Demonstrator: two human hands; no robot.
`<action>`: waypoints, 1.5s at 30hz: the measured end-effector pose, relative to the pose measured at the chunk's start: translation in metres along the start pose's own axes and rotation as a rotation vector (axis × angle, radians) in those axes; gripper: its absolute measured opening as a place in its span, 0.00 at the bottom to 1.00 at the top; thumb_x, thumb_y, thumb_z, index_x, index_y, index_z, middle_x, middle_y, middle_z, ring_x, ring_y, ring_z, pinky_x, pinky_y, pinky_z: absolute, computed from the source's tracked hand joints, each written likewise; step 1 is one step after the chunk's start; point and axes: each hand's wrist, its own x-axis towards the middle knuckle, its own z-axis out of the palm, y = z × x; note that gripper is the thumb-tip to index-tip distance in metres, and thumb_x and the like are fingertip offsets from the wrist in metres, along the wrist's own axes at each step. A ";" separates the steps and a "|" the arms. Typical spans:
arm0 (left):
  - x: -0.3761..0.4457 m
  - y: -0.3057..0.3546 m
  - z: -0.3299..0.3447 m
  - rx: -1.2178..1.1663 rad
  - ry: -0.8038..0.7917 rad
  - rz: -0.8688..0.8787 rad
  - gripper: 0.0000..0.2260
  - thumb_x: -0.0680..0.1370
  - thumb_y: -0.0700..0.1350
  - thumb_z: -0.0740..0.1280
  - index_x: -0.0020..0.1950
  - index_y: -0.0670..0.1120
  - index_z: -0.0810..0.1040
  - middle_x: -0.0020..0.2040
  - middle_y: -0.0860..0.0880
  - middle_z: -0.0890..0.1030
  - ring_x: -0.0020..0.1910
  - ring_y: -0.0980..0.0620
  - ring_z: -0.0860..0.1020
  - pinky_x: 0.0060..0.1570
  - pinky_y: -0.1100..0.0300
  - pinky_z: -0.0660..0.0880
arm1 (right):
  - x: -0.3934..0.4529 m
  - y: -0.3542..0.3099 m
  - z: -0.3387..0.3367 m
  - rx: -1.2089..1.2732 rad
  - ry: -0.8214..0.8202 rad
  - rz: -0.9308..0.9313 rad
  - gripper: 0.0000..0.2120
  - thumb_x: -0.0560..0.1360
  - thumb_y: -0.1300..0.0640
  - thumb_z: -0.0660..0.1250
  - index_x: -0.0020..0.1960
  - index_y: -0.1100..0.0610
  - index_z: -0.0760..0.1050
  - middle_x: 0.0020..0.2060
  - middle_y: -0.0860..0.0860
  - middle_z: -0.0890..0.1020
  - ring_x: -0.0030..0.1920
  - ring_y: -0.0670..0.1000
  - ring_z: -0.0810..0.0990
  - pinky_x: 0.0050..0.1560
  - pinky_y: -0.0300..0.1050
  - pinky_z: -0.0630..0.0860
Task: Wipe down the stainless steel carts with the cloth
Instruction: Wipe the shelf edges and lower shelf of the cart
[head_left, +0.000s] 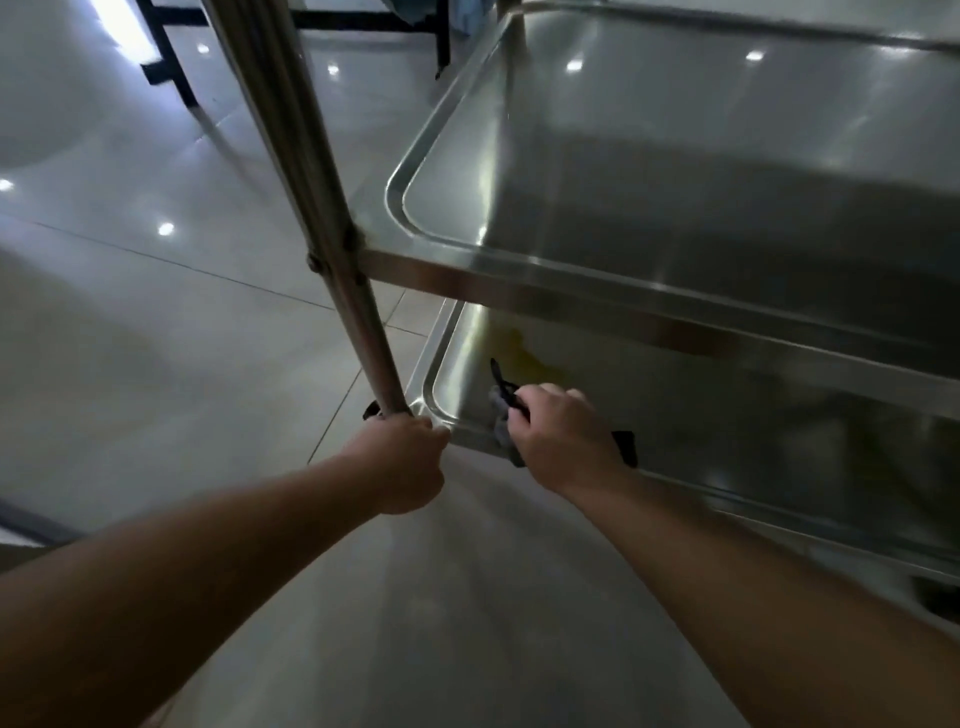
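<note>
A stainless steel cart fills the right of the view, with a middle shelf (675, 156) and a bottom shelf (675, 415) below it. Its upright corner post (311, 208) runs down the centre-left. My left hand (402, 460) is wrapped around the foot of that post at the bottom shelf's corner. My right hand (561, 441) presses a dark grey cloth (503, 410) onto the near-left corner of the bottom shelf. Most of the cloth is hidden under my fingers. A yellowish smear (524, 353) shows on the shelf just beyond the cloth.
Glossy pale floor tiles (130, 338) spread to the left and below the cart. Black furniture legs (171, 67) stand at the far top left. A dark caster (371, 410) peeks out by the post's foot.
</note>
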 end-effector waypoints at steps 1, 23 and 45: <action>0.001 -0.003 0.008 -0.052 -0.001 -0.016 0.19 0.82 0.49 0.62 0.73 0.50 0.75 0.67 0.48 0.79 0.69 0.41 0.77 0.66 0.44 0.78 | 0.002 0.002 0.007 0.002 0.021 -0.001 0.13 0.83 0.49 0.59 0.55 0.55 0.79 0.53 0.53 0.81 0.52 0.58 0.75 0.53 0.55 0.75; 0.033 -0.071 0.024 -1.389 0.355 -0.020 0.14 0.70 0.49 0.76 0.55 0.51 0.83 0.56 0.43 0.84 0.53 0.54 0.84 0.50 0.61 0.79 | 0.051 0.029 0.086 -0.158 0.132 -0.024 0.27 0.85 0.45 0.52 0.83 0.48 0.61 0.82 0.44 0.61 0.80 0.60 0.62 0.80 0.56 0.53; 0.054 -0.047 0.033 -1.515 0.722 -0.084 0.06 0.69 0.39 0.65 0.33 0.47 0.73 0.32 0.47 0.73 0.34 0.51 0.73 0.35 0.62 0.72 | 0.133 -0.004 0.065 -0.219 -0.149 -0.441 0.28 0.86 0.43 0.54 0.84 0.42 0.53 0.83 0.40 0.56 0.82 0.52 0.56 0.81 0.49 0.48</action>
